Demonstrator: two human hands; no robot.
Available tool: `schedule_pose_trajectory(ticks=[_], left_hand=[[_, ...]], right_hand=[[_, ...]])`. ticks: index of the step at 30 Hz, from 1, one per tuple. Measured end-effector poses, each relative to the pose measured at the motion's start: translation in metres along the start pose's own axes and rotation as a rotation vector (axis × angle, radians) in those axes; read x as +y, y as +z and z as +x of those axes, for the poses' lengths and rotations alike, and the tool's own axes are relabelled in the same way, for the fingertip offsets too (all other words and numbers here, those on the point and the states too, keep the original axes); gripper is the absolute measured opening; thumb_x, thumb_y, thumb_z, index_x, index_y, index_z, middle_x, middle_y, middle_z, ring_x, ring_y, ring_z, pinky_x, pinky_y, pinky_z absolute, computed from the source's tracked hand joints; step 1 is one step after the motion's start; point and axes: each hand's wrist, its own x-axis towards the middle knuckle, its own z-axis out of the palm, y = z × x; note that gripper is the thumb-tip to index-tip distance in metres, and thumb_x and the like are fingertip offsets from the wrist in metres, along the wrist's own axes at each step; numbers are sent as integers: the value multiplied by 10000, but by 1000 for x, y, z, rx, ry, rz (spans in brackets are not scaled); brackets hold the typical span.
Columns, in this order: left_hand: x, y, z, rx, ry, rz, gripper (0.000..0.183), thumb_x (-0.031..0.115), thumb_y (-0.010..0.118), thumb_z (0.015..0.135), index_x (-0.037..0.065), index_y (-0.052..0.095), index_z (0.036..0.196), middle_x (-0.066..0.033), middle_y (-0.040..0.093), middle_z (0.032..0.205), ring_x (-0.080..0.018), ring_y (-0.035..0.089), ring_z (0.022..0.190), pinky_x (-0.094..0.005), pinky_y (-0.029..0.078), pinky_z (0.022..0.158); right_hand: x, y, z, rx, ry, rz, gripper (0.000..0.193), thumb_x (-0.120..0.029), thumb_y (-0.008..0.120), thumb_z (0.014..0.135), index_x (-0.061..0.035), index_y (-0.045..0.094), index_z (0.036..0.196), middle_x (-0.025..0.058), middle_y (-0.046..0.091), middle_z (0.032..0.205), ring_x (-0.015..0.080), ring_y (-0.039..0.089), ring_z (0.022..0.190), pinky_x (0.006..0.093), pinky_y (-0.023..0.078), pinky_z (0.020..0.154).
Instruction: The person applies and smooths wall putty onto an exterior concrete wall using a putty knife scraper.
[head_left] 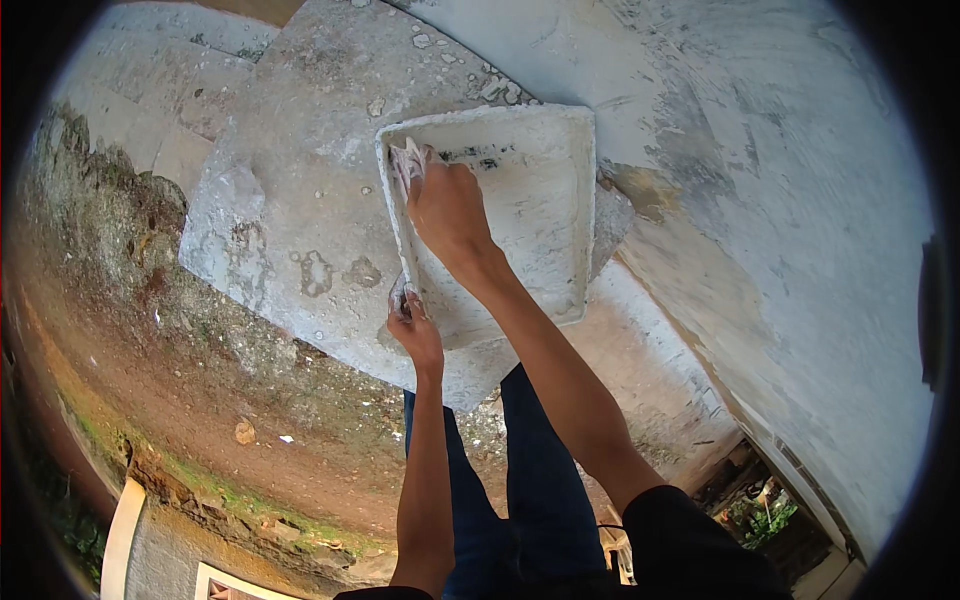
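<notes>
A shallow rectangular tray [585, 230], coated with white plaster-like paste, lies on a broad grey board. My left hand [416, 330] is closed on the tray's left rim near its lower corner. Inside the tray's upper left, my right hand [447, 205] grips a pale, paste-smeared piece [408, 160] against the left wall. Its kind is hard to make out, since the fingers cover much of it. Dark scraped patches [485, 157] show through the white coating beside the right hand.
The grey board [300, 140] is spattered with dried lumps [500, 90]. A smeared white wall [800, 220] rises along the right. Mossy ground [110, 230] and reddish soil [200, 370] lie left of the board. My legs in blue jeans [540, 450] stand at its near edge.
</notes>
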Motion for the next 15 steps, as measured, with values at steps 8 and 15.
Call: schedule_pose_trajectory(ticks=[8,15], left_hand=[[-1,-4,1,12,-42,-31,239,119,479,949,-55,540,1101,-54,565,927,-102,501,849,-241,417,766],[-1,-2,-1,11,-75,81,233,128,476,950,-54,543,1080,-54,569,912,-94,496,814,-244,415,731]], right_hand=[[7,2,12,-34,-10,32,226,-110,550,822,92,576,919,285,577,655,434,597,651,486,494,601],[37,-1,18,-52,117,-17,250,-149,527,857,70,556,974,282,597,711,458,584,703,484,479,676]])
